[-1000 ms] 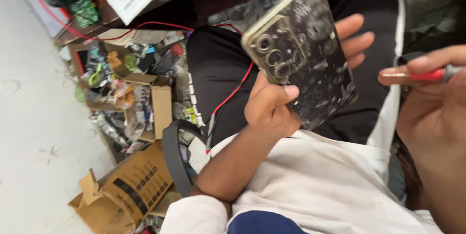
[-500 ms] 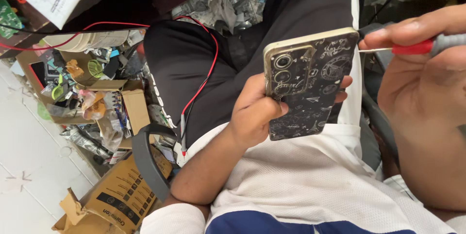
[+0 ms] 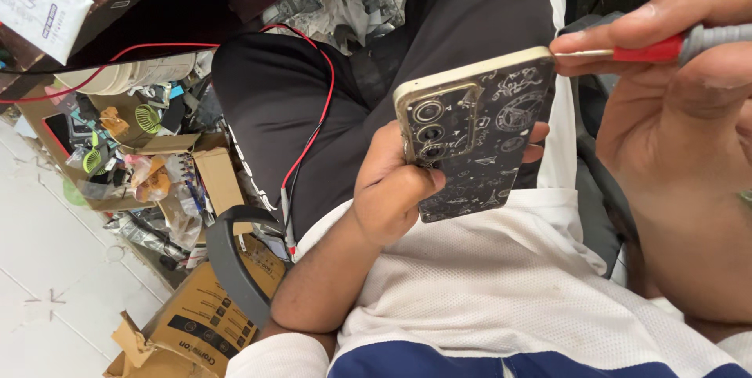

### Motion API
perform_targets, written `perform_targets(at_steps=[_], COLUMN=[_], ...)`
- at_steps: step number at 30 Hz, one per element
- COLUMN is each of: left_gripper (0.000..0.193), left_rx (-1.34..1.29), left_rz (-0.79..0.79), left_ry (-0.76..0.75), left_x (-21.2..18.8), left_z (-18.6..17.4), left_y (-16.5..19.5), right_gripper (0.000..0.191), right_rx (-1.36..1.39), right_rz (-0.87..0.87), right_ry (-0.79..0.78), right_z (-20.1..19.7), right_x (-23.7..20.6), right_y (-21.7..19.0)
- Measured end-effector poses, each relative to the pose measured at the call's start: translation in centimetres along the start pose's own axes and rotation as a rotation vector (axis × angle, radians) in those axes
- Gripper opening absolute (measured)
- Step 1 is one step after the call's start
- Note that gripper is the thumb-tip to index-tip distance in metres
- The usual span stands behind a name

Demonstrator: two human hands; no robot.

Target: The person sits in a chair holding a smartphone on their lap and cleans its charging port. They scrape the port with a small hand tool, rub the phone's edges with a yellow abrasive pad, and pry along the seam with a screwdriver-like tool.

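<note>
My left hand [image 3: 395, 190] grips a smartphone [image 3: 493, 139] by its lower edge, back side up, over my lap. The phone's back is dark with white doodle drawings, a pale frame and three round camera lenses. My right hand [image 3: 681, 112] pinches a thin screwdriver with a red and grey handle [image 3: 666, 47]. Its metal tip touches the phone's top right corner.
My black trousers [image 3: 290, 104] and white mesh shirt [image 3: 486, 292] fill the middle. A red and black wire [image 3: 313, 135] runs across my thigh. Cardboard boxes [image 3: 196, 323], a chair armrest [image 3: 223, 260] and cluttered small parts [image 3: 133, 159] sit on the white tiled floor at left.
The phone moved down and right, then turned so its top edge meets the screwdriver tip. My right hand came closer to the phone's corner. The view shifted toward my lap.
</note>
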State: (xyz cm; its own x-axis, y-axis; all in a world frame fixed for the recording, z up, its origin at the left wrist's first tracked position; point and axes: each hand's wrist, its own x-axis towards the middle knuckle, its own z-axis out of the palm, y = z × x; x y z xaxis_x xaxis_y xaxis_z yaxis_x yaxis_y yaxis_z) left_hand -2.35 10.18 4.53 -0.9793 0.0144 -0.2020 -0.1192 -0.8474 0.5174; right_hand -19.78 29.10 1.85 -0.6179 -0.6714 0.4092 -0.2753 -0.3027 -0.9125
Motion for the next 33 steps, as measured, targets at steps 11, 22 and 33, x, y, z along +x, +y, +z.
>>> perform_targets(at_steps=[11,22,33], left_gripper=[0.065,0.062,0.059], left_rx=[0.068,0.185,0.494], left_rz=[0.001,0.055,0.115], left_ry=[0.002,0.058,0.164], left_x=[-0.3,-0.6,-0.6], left_z=[-0.3,0.1,1.7], left_y=[-0.2,-0.7,-0.1], right_gripper=[0.028,0.039,0.050], right_rx=[-0.036,-0.079,-0.108], right_rz=[0.076,0.136,0.191], right_ry=[-0.021,-0.045,-0.077], right_z=[-0.8,-1.3,-2.0], right_x=[-0.8,-1.6,-2.5], right_y=[1.1,2.5,3.7])
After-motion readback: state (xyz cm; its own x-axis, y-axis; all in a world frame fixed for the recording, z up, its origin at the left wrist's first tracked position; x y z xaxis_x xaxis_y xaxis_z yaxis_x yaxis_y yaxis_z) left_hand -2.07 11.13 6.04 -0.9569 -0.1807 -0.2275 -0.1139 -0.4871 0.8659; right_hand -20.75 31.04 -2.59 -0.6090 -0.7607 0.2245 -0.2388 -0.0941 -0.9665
